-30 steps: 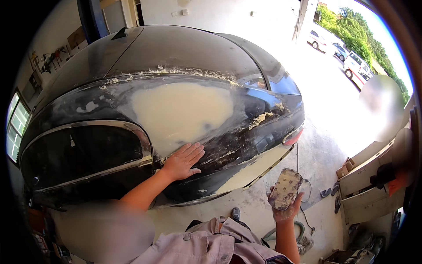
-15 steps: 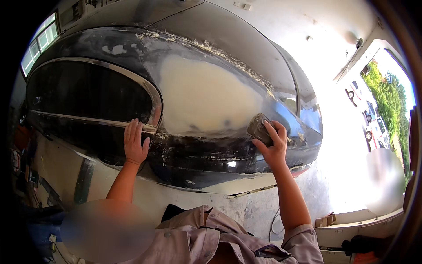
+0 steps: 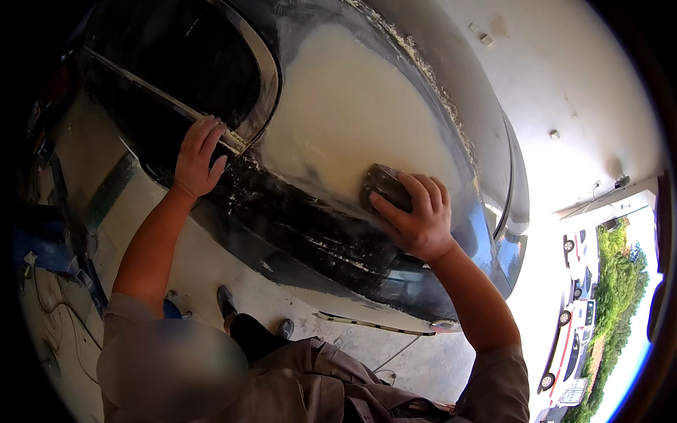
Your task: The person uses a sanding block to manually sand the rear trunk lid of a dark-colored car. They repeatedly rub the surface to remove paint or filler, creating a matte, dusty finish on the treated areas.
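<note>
A dark sanding block [image 3: 387, 186] is gripped in my right hand [image 3: 426, 220], thumb on its near side and fingers over its far side. It lies against the lower edge of a broad cream filler patch [image 3: 352, 106] on the black car's rear side panel [image 3: 331, 243]. My left hand [image 3: 199, 158] rests with fingers stretched out on the bright trim strip [image 3: 163, 101], near the lower corner of the side window [image 3: 190, 56]. Nothing is held in it. The block's working face is hidden against the panel.
Crumbly dust [image 3: 409, 49] lines the seam above the patch. Grey shoes [image 3: 285, 328] stand on the concrete floor below the car. Cables [image 3: 60, 310] lie at the lower left. Through the opening at right, parked vehicles [image 3: 568, 338] and greenery [image 3: 620, 275] show.
The view has tilted and swung. My right hand has carried the sanding block leftward along the lower edge of the filler patch. My left hand stays at the trim strip.
</note>
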Tool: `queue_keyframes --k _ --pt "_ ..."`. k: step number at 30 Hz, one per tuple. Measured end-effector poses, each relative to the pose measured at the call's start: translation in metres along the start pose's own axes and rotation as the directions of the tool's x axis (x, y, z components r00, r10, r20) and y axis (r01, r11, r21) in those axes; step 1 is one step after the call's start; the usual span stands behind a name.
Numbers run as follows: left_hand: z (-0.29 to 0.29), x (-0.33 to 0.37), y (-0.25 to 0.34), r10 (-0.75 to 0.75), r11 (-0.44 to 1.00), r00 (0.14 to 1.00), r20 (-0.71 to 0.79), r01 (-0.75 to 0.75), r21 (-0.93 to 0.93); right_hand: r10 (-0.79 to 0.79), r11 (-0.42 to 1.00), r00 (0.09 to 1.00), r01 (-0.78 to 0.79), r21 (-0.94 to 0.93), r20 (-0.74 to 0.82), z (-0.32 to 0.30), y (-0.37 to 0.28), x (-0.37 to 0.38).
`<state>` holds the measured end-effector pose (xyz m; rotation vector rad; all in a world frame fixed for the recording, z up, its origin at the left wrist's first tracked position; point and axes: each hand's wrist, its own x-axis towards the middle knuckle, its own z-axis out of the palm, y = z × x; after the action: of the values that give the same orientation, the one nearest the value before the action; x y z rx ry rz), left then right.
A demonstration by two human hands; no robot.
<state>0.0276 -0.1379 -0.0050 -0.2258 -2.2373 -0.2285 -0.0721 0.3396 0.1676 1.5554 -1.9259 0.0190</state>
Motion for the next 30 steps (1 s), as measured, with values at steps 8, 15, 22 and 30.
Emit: queue_keyframes --k 8,15,22,30 --pt "0.008 0.0 0.005 -0.028 0.999 1.0 -0.006 0.029 0.029 0.001 0.999 0.997 0.002 -0.04 0.081 -0.033 0.033 -0.05" --pt "0.01 -0.01 -0.008 0.019 1.0 1.0 0.001 -0.019 0.017 -0.02 0.998 1.0 0.021 -0.052 0.021 0.021 -0.024 0.021" --pt "0.007 -0.02 -0.009 -0.039 0.995 0.999 -0.008 0.04 0.095 0.045 0.998 0.994 -0.041 -0.045 0.096 -0.018 0.011 -0.047" --pt "0.017 -0.013 -0.007 -0.031 0.998 0.999 -0.012 0.031 0.056 -0.012 0.998 1.0 0.013 -0.062 0.017 0.026 -0.032 0.036"
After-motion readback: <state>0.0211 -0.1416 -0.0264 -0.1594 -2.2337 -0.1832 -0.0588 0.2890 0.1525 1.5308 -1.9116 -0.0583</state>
